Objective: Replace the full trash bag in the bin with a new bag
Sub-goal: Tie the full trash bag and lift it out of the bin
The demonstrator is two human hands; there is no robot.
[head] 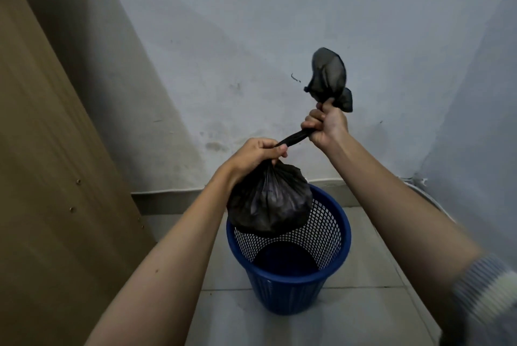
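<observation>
A full black trash bag (268, 201) hangs in the air over the far left rim of a blue mesh bin (330, 259) that stands on the tiled floor. My left hand (256, 154) grips the bag's neck just above the bulge. The neck is twisted into a tight rope that runs up and right into my right hand (326, 124), which is closed around it. Loose plastic from the bag's mouth sticks out above my right fist. The bin's inside shows bare, with no liner.
A brown wooden panel (50, 164) leans along the left side. Pale walls (251, 38) meet in a corner on the right, close behind the bin. Light floor tiles (363, 267) surround the bin.
</observation>
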